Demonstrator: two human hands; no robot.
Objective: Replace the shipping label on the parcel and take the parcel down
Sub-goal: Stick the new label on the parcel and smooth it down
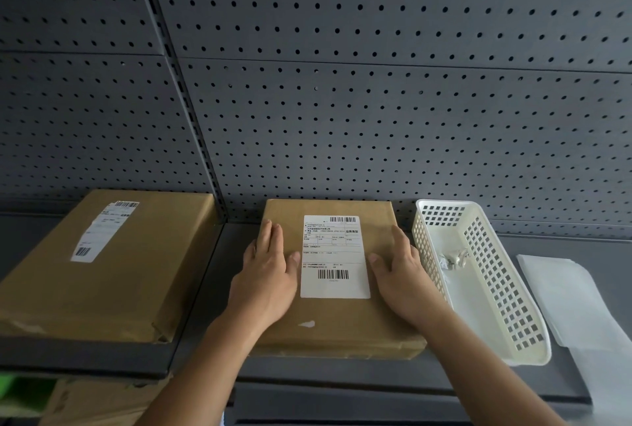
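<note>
A dark grey perforated metal back panel [376,101] rose behind a dark grey metal shelf [212,275], split by a slotted upright post [184,101]. On the shelf's left lay a flat brown paper-wrapped box [113,289] bearing a white barcoded sticker [102,230]. Toward the right stood a long white perforated plastic basket [496,275] holding a crumpled white scrap [455,258]. Just beside it lay loose white sheets [574,299]. Below, at the lower left, showed brown cardboard [95,401] and something green [13,388].
</note>
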